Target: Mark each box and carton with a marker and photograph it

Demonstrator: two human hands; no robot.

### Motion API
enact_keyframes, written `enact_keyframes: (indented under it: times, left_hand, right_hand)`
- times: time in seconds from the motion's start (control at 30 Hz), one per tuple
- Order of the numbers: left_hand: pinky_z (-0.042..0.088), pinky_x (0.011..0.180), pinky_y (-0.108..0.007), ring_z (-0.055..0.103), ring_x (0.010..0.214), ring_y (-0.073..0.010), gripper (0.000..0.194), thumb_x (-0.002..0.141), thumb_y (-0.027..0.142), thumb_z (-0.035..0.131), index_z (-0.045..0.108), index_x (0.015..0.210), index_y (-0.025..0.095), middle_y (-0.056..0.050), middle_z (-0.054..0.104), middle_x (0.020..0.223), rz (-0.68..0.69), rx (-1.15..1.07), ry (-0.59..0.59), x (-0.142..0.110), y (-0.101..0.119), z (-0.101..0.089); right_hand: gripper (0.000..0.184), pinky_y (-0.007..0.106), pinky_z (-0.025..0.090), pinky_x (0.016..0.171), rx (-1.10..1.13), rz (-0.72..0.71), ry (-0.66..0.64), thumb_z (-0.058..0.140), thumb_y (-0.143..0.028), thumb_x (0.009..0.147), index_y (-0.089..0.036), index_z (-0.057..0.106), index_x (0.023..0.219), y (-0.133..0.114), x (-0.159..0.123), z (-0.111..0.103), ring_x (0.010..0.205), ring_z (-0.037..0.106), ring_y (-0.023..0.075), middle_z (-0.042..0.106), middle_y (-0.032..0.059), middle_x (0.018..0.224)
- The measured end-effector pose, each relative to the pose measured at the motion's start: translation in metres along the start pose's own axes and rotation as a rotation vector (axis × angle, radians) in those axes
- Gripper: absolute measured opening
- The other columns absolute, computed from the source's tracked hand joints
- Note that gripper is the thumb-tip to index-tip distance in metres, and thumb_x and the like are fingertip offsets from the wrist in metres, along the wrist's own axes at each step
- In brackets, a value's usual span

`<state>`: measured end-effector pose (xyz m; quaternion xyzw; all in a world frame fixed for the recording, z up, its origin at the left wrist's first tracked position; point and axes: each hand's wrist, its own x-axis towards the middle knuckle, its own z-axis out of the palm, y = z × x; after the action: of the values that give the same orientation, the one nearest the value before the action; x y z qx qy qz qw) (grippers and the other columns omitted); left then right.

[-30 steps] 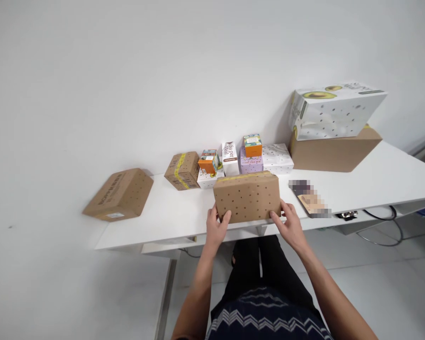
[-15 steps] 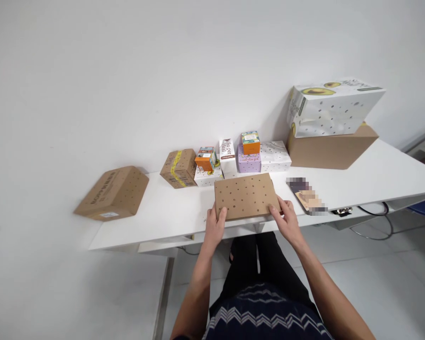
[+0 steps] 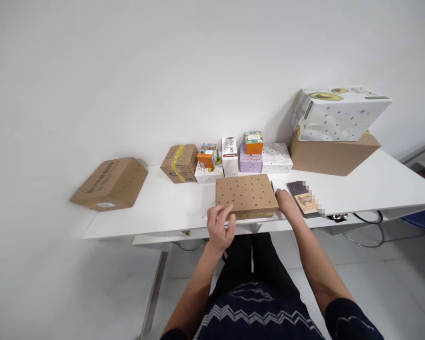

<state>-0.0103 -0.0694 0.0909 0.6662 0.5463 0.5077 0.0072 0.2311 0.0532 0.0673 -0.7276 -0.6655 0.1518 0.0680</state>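
A: What is the left hand (image 3: 220, 226) doing?

B: It is hanging over the near left corner of the brown dotted cardboard box (image 3: 246, 191). Its fingers are bending a bit and standing apart. I can't tell if they are touching.

A: So where is that box lying?

B: Flat on the white table (image 3: 173, 203), between the two hands and a bit past them. Yellow tape (image 3: 255, 215) is running along its near side.

A: And the right hand (image 3: 286, 202)?

B: It is resting just beside the box's right side, fingers curling in. A thin dark thing (image 3: 272, 186) is poking out past it. I can't tell if the hand is holding it.

A: What is lying right of that hand?

B: A phone (image 3: 306, 200), partly blurred.

A: And past both hands?

B: A white Super Meal box (image 3: 230, 163) is standing next to a purple box (image 3: 250, 165). A small orange box (image 3: 254, 148) is sitting on the purple one.
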Motion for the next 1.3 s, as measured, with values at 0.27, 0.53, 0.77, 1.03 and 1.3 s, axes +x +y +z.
enact_keyframes:
  times: [0.27, 0.53, 0.77, 1.03, 1.3]
  left_hand:
    - [0.043, 0.095, -0.046, 0.057, 0.105, -0.0267, 0.016, 0.085, 0.03, 0.057, 0.071, 0.092, 0.028, -0.008, 0.066, 0.098, 0.073, -0.002, -0.195, 0.012, 0.007, 0.02]
    - [0.044, 0.092, -0.043, 0.057, 0.107, -0.0263, 0.023, 0.091, 0.028, 0.047, 0.069, 0.096, 0.023, -0.008, 0.068, 0.101, 0.275, 0.04, -0.366, 0.034, 0.032, 0.059]
    - [0.045, 0.081, -0.038, 0.06, 0.096, -0.0239, 0.021, 0.091, 0.024, 0.048, 0.068, 0.091, 0.019, -0.009, 0.069, 0.094, 0.344, 0.152, -0.316, 0.036, 0.035, 0.07]
    - [0.047, 0.087, -0.035, 0.062, 0.098, -0.0217, 0.014, 0.086, 0.025, 0.058, 0.066, 0.094, 0.019, -0.007, 0.069, 0.094, 0.391, 0.262, -0.152, 0.027, 0.028, 0.059]
    - [0.048, 0.083, -0.035, 0.064, 0.094, -0.0219, 0.014, 0.083, 0.021, 0.056, 0.066, 0.092, 0.019, -0.007, 0.07, 0.092, 0.348, 0.319, -0.047, 0.025, 0.012, 0.058]
  right_hand:
    - [0.033, 0.033, 0.044, 0.065, 0.249, 0.091, 0.136, 0.052, -0.027, 0.082, -0.011, 0.062, 0.109, 0.027, -0.014, -0.017, 0.073, 0.064, 0.0244, 0.068, 0.0116, 0.075]
    - [0.051, 0.035, 0.045, 0.058, 1.263, -0.227, 0.265, 0.029, -0.052, 0.086, -0.021, 0.057, 0.115, 0.014, -0.048, -0.088, 0.066, 0.059, 0.0197, 0.067, 0.0117, 0.094]
    - [0.025, 0.025, 0.039, 0.052, 1.353, -0.238, 0.358, 0.058, -0.048, 0.079, -0.024, 0.051, 0.082, -0.039, -0.046, -0.076, 0.047, 0.044, 0.0112, 0.042, -0.007, 0.05]
    - [0.022, 0.029, 0.049, 0.067, 1.366, -0.288, 0.06, 0.059, -0.04, 0.078, -0.021, 0.063, 0.089, -0.074, -0.033, -0.049, 0.069, 0.061, 0.0158, 0.068, 0.0009, 0.078]
    - [0.019, 0.025, 0.045, 0.054, 1.124, -0.313, 0.047, 0.051, -0.038, 0.081, -0.022, 0.06, 0.08, -0.089, -0.033, -0.025, 0.057, 0.056, 0.0135, 0.062, -0.0022, 0.067]
